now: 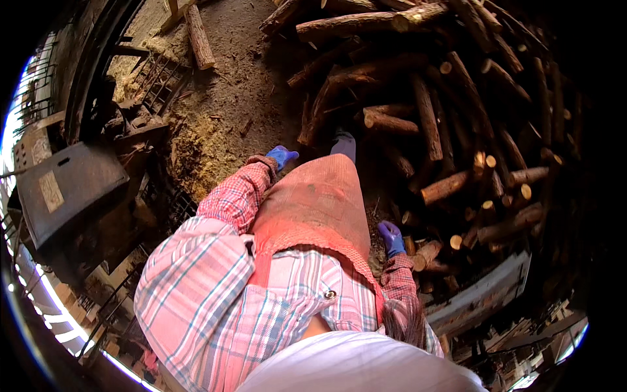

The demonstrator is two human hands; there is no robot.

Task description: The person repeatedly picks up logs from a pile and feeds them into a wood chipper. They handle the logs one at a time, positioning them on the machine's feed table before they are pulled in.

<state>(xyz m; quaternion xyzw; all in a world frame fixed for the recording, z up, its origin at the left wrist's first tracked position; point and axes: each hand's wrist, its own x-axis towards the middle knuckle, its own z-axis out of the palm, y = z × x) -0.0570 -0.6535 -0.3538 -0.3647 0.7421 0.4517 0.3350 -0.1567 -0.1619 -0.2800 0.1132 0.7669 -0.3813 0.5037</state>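
My left hand (282,157), in a blue glove, hangs beside the red-orange apron (313,196), with bare ground beyond it. Its fingers are loosely extended and nothing shows in them. On the other side of the apron, my right hand (391,238), in a blue-purple glove, is closest to the logs (428,255) at the lower edge of the pile. The fingers there are loosely bent, with no object visible in them. One shoe and trouser leg (344,144) show past the apron's far edge.
A large heap of cut logs (392,124) fills the right and far side. At left stands a dark metal box (72,189). Sawdust (199,140) covers ground near a metal grate (157,81). One log (200,38) lies far left; a grey metal panel (483,294) is lower right.
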